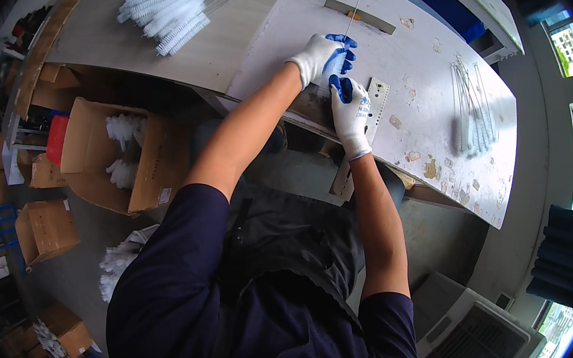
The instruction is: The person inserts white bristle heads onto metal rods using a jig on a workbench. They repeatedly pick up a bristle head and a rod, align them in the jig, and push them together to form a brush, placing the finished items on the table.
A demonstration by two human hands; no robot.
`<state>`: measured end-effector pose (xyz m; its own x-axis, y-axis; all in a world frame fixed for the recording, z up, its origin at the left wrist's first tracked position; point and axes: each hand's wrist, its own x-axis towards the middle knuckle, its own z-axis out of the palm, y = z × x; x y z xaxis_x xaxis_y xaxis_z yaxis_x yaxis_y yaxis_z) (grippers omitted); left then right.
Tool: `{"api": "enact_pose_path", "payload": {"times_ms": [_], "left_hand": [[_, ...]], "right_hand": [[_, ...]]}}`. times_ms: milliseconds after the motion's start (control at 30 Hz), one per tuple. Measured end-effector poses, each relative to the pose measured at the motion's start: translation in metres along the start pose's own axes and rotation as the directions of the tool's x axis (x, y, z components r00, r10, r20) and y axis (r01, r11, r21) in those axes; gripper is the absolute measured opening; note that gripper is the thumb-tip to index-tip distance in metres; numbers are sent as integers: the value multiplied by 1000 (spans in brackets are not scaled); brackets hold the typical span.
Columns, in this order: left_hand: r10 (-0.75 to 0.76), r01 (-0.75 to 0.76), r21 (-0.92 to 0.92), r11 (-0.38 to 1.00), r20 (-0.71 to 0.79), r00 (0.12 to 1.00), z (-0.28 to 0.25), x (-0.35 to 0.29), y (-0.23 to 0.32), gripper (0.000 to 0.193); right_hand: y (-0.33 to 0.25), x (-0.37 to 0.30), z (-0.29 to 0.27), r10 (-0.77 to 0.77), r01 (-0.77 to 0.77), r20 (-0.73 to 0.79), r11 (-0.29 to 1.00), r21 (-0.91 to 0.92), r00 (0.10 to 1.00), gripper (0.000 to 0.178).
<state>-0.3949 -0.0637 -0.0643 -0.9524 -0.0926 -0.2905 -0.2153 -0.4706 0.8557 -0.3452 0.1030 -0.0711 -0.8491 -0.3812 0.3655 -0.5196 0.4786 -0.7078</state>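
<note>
A white-bristled wire brush [338,61] is upright in the picture, its thin wire stem pointing away from me across the table. My left hand [321,58], in a white glove with blue-coated fingers, is closed round the bristled part. Just nearer and to the right, my right hand [351,109], gloved alike, has its fingers bent in at the lower end of the brush. The fingers partly hide the bristles. A perforated metal plate [376,104] lies at the table edge beside my right hand.
A flat metal bar [360,16] lies beyond my hands. Several white brushes are heaped at the far left [168,6], with a smaller bunch [474,125] at the right. An open cardboard box [87,151] holding white brushes stands below the table's left side.
</note>
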Motion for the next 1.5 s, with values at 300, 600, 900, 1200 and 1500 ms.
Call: {"api": "enact_pose_path", "payload": {"times_ms": [300,600,900,1200,1500], "left_hand": [[103,-44,-265,963,213,972,-28,12,-17,28],[51,5,-230,973,235,971,-25,8,-11,31],[2,14,-177,984,89,996,1,-6,3,26],[-14,-29,353,935,120,993,28,13,-7,24],[604,-380,558,738,-294,741,-11,-26,-17,23]], "right_hand": [[-3,-5,-51,-410,440,232,893,-92,882,63],[2,42,-50,-505,829,699,509,-232,506,70],[-3,60,-51,-528,902,764,401,-163,372,51],[-17,50,-52,-389,895,826,349,-278,408,37],[-53,20,-40,-104,715,786,500,-489,610,27]]}}
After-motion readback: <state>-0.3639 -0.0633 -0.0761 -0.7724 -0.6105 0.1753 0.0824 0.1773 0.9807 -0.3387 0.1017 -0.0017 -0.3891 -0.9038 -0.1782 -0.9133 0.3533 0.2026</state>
